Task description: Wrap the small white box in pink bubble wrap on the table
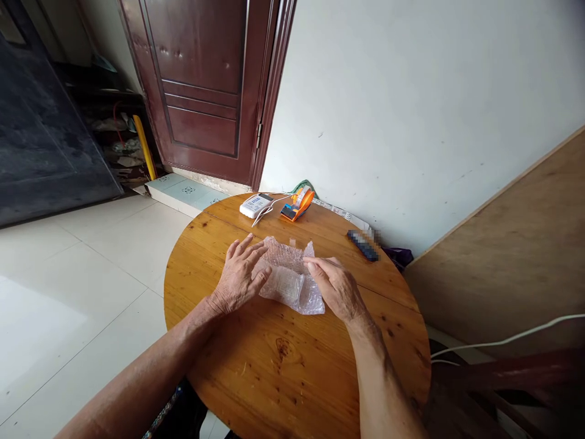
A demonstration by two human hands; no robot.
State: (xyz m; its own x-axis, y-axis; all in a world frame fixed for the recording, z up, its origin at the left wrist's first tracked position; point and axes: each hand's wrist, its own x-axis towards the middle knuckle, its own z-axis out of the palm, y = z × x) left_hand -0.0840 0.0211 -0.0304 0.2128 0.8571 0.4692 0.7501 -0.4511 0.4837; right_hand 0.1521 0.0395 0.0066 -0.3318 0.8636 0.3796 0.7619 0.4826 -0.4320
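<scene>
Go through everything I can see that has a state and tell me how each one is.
Bubble wrap: on the table, partly folded over
Left hand: open, fingers spread, at the wrap's left
Right hand: thumb and fingertips close together at its right; grip unclear
Orange tape dispenser: seems loaded
White box: lying flat
Long dark object: lying down, partly blurred
Red door: appears shut

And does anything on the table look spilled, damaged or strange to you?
No spill shows on the table. The dark remote near its right edge looks odd: blocky blur hides part of it.
</scene>
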